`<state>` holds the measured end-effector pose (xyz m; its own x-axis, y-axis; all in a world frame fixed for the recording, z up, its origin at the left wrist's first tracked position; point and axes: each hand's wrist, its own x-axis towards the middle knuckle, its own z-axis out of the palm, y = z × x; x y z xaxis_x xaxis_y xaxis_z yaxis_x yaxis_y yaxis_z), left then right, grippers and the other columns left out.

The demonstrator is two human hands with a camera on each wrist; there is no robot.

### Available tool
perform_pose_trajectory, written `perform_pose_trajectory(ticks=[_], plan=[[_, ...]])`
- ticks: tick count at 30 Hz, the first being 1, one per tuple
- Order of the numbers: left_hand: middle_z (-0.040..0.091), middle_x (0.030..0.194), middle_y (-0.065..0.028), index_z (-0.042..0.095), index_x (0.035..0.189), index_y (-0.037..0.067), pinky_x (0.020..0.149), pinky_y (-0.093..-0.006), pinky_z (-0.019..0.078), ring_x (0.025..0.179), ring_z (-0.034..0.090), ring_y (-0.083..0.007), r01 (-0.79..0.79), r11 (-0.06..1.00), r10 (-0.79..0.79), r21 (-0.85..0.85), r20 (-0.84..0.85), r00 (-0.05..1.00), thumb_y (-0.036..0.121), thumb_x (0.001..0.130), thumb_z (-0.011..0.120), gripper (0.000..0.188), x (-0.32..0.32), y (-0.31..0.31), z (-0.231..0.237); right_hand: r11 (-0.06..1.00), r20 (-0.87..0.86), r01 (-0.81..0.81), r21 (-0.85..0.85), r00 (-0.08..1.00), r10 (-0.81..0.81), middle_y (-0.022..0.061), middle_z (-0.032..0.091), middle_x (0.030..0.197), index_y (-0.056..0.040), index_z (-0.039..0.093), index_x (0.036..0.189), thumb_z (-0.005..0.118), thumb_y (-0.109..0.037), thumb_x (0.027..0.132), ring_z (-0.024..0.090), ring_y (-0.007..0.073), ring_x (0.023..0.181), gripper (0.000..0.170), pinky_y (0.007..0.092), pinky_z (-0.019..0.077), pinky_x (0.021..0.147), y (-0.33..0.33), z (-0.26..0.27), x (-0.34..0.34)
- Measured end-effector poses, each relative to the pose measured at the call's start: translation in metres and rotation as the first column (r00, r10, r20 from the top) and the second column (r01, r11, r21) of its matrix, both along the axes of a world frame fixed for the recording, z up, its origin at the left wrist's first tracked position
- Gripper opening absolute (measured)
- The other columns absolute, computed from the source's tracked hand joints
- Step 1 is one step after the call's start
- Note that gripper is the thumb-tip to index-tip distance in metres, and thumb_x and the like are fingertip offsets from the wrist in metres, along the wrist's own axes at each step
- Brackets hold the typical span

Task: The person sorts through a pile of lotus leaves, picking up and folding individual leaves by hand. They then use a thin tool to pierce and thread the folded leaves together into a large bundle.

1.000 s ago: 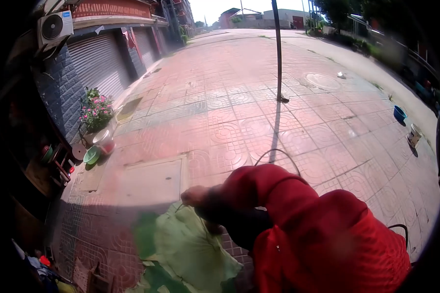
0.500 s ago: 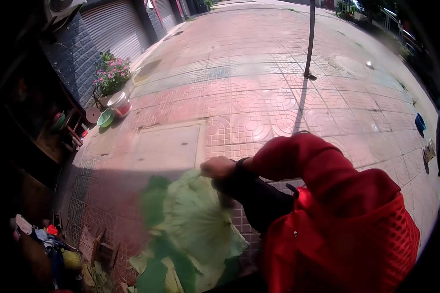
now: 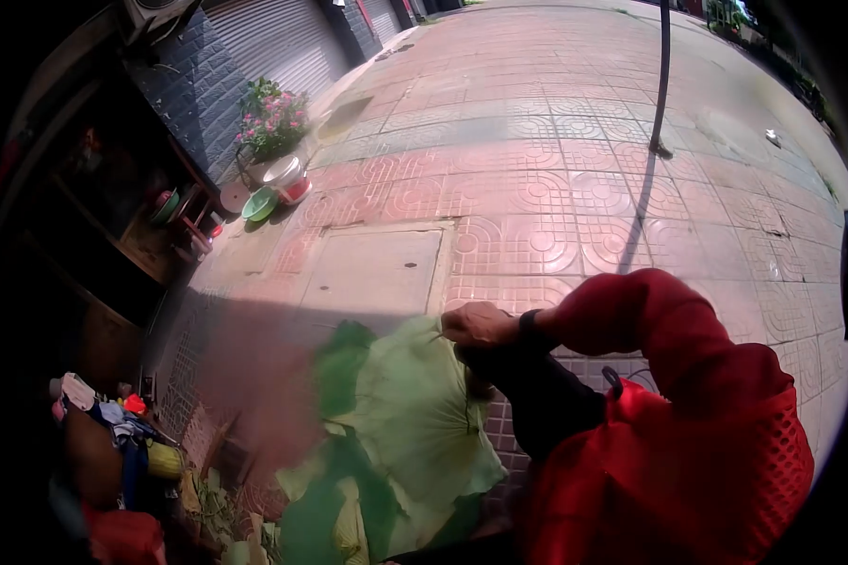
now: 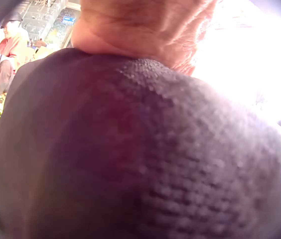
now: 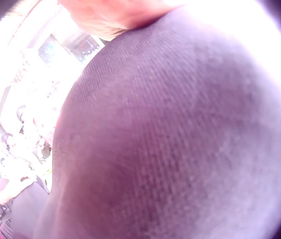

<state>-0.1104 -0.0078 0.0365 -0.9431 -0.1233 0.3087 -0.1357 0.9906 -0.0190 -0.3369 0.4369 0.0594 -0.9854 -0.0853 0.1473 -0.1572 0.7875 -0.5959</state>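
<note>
My right hand [image 3: 481, 325], with a dark band [image 3: 528, 326] at its wrist, pinches the upper edge of a broad pale-green lotus leaf [image 3: 410, 395]. The leaf hangs with veins fanning out from its middle, beside a knee in black trousers [image 3: 513, 391]. Darker green leaves [image 3: 344, 372] lie behind and below it. In the right wrist view only the heel of that hand [image 5: 120, 15] shows. My left hand [image 4: 145, 30] appears in the left wrist view as a wrist and palm base; its fingers are hidden, so I cannot tell what it holds.
Tiled paving [image 3: 528, 217] stretches ahead, with a pole [image 3: 662, 85] standing on it. Along the wall at left are pink flowers [image 3: 275, 121], a white bucket [image 3: 286, 177] and a green basin [image 3: 259, 204]. Leaf scraps [image 3: 219, 504] lie lower left. Someone in red [image 4: 12, 47] sits farther off.
The head view has swung down and to the left, so the scene shifts right and up in it. The right hand stays at the leaf's upper edge throughout.
</note>
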Motion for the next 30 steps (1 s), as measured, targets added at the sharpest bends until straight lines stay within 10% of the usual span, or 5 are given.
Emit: perform_pose_trajectory(ticks=[30], plan=[[0.063,0.100,-0.0063,0.066,0.086,0.013,0.089,-0.0451,0.0353,0.103,0.052,-0.0286,-0.056,0.996,0.061,0.068,-0.083,0.995,0.029,0.085,0.051,0.022,0.013,-0.016,-0.004,1.000,0.123,-0.017,-0.007,0.992,0.017,0.0217,0.057,0.074,-0.0014,0.055,0.080,0.050,-0.027,0.084,0.056,0.0402,0.075,0.026,0.0468,0.0419,0.065,-0.031,0.011,-0.010]])
